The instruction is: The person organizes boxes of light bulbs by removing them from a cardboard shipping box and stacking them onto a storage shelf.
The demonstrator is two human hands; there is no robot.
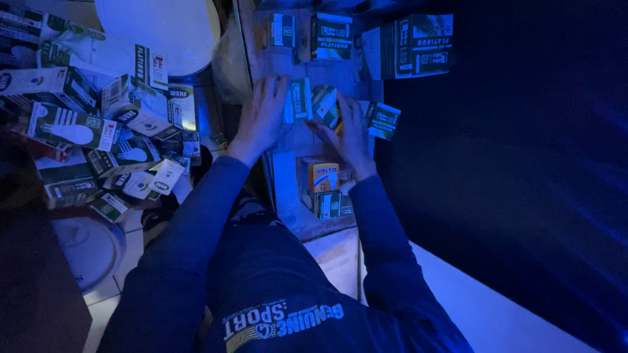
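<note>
Nearest: dark long sleeves and a printed dark top, seen from above in dim blue light. Beyond them, a small orange box (324,176) and a small green box (328,204) standing close together on a pale wooden shelf (288,176) between the forearms. Left hand (263,112): fingers spread, laid flat, fingertips touching a light green carton (299,99). Right hand (352,127): fingers curled over a second, tilted carton (325,104) just beside the first; whether it truly grips cannot be told. Another dark carton (382,120) just right of that hand. Farther: three larger dark cartons (330,36) along the shelf's far edge. Left side: heap of lamp boxes (104,131); white round dish (163,29) beyond.
</note>
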